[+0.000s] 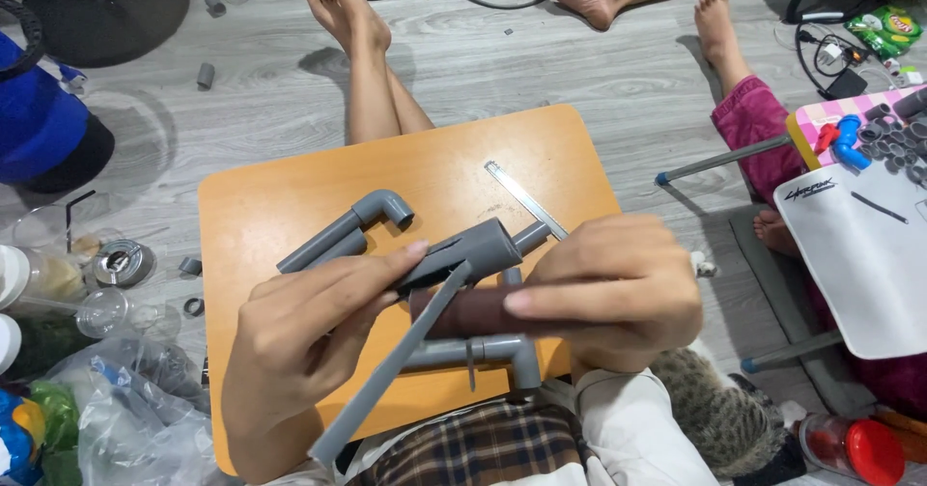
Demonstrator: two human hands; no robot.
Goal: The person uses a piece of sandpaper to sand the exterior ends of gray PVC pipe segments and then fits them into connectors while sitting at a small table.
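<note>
My left hand [309, 341] grips a grey plastic pipe [463, 249] with a long thin grey strip [386, 375] slanting down from it. My right hand [618, 288] is closed around a dark reddish-brown roll, likely sandpaper [463, 314], pressed against the pipe just below it. Both hands hover over a small orange wooden table [290, 206]. On the table lie a grey pipe with an elbow joint [352, 227] and a joined grey pipe assembly [483, 351] under my hands.
A thin metal ruler [526, 199] lies on the table's right part. Other people's bare legs and feet [357, 52] rest on the grey floor beyond. Cups, plastic bags and a tape roll [121, 262] sit at left; a box of pipe fittings [893, 134] at right; a cat [715, 414] beside me.
</note>
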